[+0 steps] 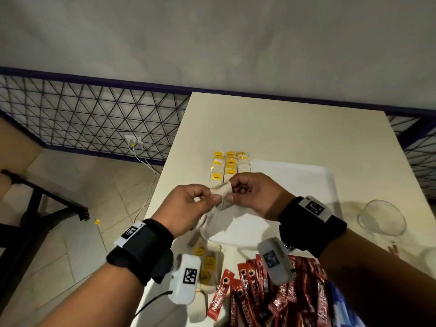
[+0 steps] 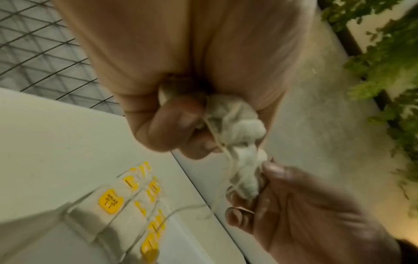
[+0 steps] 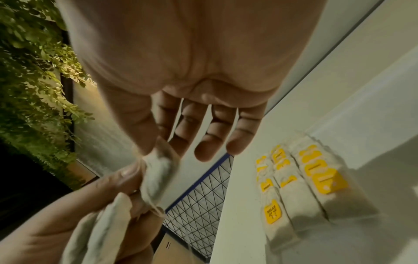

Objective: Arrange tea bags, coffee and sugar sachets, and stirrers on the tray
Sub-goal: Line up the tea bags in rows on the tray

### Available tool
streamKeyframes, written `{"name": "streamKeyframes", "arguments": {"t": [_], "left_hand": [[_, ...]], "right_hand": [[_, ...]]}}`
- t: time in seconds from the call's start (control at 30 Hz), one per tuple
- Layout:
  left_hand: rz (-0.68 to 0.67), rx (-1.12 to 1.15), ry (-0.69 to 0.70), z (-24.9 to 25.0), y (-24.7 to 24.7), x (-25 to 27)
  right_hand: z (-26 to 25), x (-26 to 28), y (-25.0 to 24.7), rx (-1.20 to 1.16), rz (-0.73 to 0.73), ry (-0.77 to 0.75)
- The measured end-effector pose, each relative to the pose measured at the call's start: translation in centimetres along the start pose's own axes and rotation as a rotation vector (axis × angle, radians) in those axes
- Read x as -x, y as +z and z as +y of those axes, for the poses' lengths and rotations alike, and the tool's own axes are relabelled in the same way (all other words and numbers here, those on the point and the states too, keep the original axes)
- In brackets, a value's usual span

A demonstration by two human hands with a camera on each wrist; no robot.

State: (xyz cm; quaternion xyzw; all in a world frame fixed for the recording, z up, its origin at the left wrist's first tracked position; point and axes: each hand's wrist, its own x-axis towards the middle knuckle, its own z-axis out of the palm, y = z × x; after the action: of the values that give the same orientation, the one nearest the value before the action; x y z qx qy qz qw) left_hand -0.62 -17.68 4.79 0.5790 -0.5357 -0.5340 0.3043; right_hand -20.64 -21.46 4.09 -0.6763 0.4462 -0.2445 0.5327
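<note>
The red coffee sticks at the near edge of the table say "NESCAFE" in white letters, and the yellow tag on one of the tea bags lying in rows says "RELAX" in dark letters.

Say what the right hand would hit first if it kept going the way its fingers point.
Likely the left hand: the right hand points leftward at it, both pinching one crumpled white tea bag between them. Depth is unclear.
</note>
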Motion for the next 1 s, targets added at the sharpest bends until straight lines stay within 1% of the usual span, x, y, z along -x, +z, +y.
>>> {"name": "streamKeyframes", "arguments": {"t": [0.1,0.2,0.37,0.53,0.7,0.73,0.83,0.93,1.0], "left_hand": [[-0.031,-0.143,0.052,0.8,1.0,-0.1],[-0.049,-0.291,0.098,1.3,1.4,-0.3],[0.003,-0.363,0.101,0.8,1.0,-1.3],[0.018,-0.442,0.063,-1.2,-0.4,-1.1],[0.003,-0.445,0.041,-3.2,-1.2,-1.0],[-0.002,-0.435,0.033,-3.5,-1.4,-1.0],[-0.015,-0.427,0.027,-3.9,-1.8,-1.0],[-0.001,-0.43,0.029,-4.0,-2.3,-1.2],[0.01,-0.431,0.022,-4.2,-2.7,-1.4]], "right_hand": [[-0.2,0.7,-0.7,0.034,0.027,0.01],[-1.0,1.0,-1.4,0.188,0.066,-0.021],[-0.4,0.4,-2.3,0.335,0.071,0.01],[2.8,-0.2,-2.2,0.51,-0.017,0.115],[6.4,-0.4,-1.1,0.584,-0.168,0.261],[7.0,-0.6,-0.9,0.583,-0.174,0.286],[8.5,-1.1,-0.5,0.523,-0.093,0.339],[9.0,-2.0,-0.6,0.497,0.002,0.333],[9.1,-2.6,-0.7,0.497,0.039,0.327]]}}
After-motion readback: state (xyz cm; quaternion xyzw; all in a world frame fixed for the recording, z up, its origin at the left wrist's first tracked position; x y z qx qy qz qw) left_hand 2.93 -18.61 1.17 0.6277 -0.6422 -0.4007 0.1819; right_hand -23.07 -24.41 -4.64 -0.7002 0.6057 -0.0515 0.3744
